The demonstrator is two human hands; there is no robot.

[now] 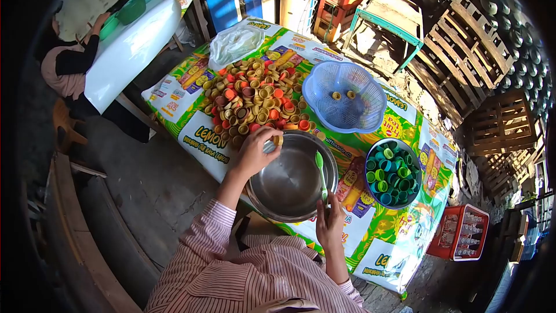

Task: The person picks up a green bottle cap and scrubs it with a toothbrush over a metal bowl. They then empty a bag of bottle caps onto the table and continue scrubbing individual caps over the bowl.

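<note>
My left hand (255, 155) is closed around a tan bottle cap (278, 139) over the left rim of a steel basin (288, 181). Part of the cap is hidden by the fingers. In my right hand (330, 221) is a green toothbrush (321, 169), its bristle end pointing away from me above the basin's right side. Beyond the basin lies a big heap of tan, brown and orange bottle caps (255, 94). A light blue plastic basket (319, 108) at the back right has two tan caps in it.
A bowl (370, 190) of green and teal caps stands right of the basin. A clear plastic bag (237, 45) rests behind the heap. Colourful printed sheeting covers the table (370, 258). Another person (72, 61) works at a white table (136, 43), far left. A red crate (460, 232) is at right.
</note>
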